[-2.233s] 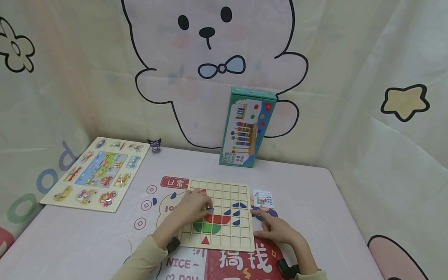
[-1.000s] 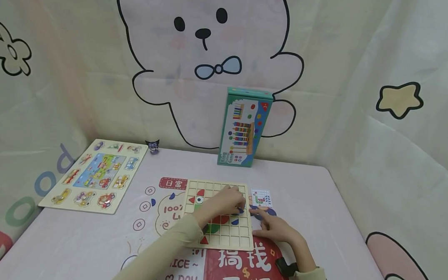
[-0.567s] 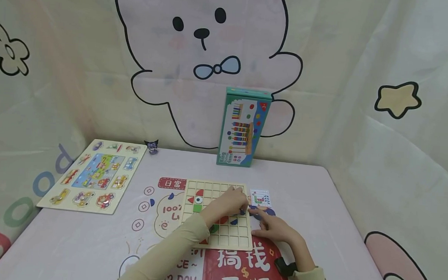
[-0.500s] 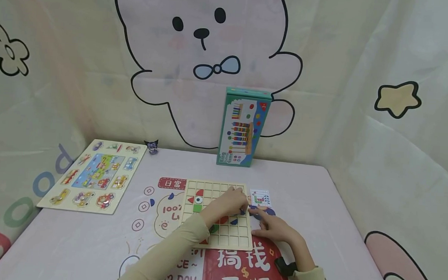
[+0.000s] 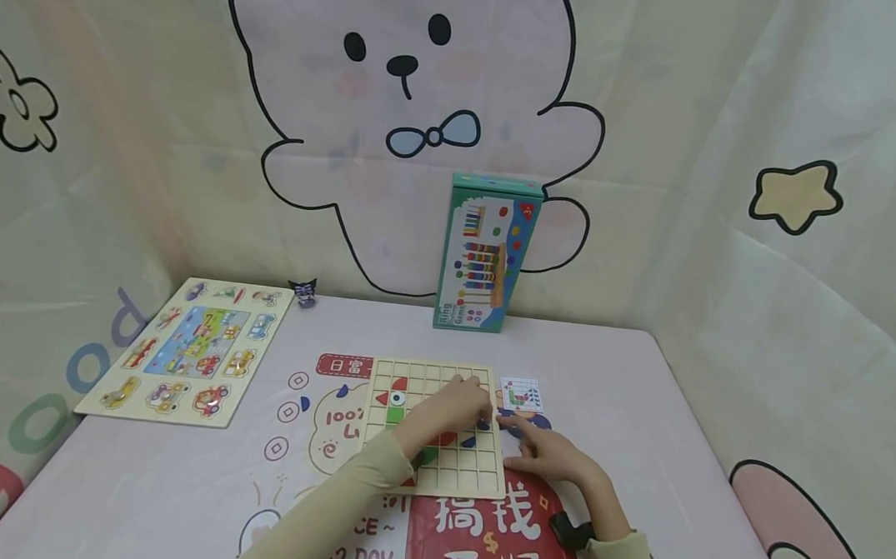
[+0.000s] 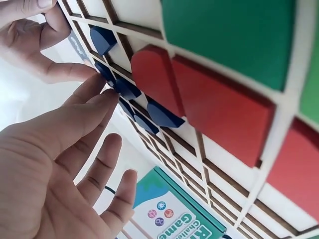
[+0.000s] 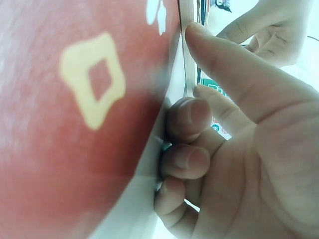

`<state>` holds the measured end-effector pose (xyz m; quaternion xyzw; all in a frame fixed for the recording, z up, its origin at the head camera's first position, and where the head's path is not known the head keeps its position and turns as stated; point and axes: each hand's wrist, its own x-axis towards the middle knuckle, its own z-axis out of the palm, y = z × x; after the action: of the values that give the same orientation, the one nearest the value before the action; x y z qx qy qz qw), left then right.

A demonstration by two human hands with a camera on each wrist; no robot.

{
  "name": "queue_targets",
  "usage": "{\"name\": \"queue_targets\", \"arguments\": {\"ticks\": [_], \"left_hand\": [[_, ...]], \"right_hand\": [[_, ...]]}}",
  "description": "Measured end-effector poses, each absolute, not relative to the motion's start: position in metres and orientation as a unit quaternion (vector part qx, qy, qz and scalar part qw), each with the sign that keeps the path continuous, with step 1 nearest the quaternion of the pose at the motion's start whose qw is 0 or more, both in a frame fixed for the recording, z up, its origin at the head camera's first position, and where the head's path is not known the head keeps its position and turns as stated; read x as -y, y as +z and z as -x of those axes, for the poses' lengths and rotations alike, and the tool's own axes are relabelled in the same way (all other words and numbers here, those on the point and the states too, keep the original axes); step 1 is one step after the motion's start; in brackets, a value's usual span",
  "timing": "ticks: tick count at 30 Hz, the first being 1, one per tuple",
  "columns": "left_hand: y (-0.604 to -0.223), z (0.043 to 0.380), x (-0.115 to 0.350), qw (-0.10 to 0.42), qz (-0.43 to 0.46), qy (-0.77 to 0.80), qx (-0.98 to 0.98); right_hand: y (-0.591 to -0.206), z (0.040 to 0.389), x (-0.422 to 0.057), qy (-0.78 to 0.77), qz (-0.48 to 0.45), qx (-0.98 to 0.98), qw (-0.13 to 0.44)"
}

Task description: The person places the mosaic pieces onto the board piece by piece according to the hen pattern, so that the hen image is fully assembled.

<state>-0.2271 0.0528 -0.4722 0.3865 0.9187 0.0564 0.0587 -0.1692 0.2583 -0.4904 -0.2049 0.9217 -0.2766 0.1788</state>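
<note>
My left hand (image 5: pixel 450 413) reaches over the cream gridded board (image 5: pixel 432 377). In the left wrist view its thumb and index finger pinch a small dark blue curved piece (image 6: pixel 104 70) near the board's right edge. Several other blue pieces (image 6: pixel 162 114) lie in neighbouring squares, beside red pieces (image 6: pixel 219 107) and a green piece (image 6: pixel 229 37). At the board's left a bird-like head shows, with an eye piece (image 5: pixel 396 399) and a green square (image 5: pixel 394 415). My right hand (image 5: pixel 556 459) touches the board's right edge with thumb and extended index finger; its other fingers bend below.
A small pattern card (image 5: pixel 521 394) lies right of the board. A vehicle puzzle board (image 5: pixel 189 352) sits at the left, with a small dark figurine (image 5: pixel 305 292) behind it. The green ring game box (image 5: pixel 486 256) stands at the back against the printed curtain.
My left hand has moved right across the board, from near the bird-like head to the blue pieces, uncovering that head. Over the last half second it hardly moves. The right hand stays put.
</note>
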Motion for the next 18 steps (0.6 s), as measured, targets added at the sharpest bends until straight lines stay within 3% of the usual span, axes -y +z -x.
{"name": "queue_targets", "arguments": {"ticks": [9,18], "left_hand": [[-0.466,0.225,-0.037,0.039,-0.372,0.089,-0.923],[-0.469,0.225,-0.033,0.051,-0.362,0.109,-0.924]], "right_hand": [[-0.490,0.170,-0.259,-0.273,0.198,-0.924,0.182],[-0.491,0.170,-0.259,-0.274,0.198,-0.924,0.178]]}}
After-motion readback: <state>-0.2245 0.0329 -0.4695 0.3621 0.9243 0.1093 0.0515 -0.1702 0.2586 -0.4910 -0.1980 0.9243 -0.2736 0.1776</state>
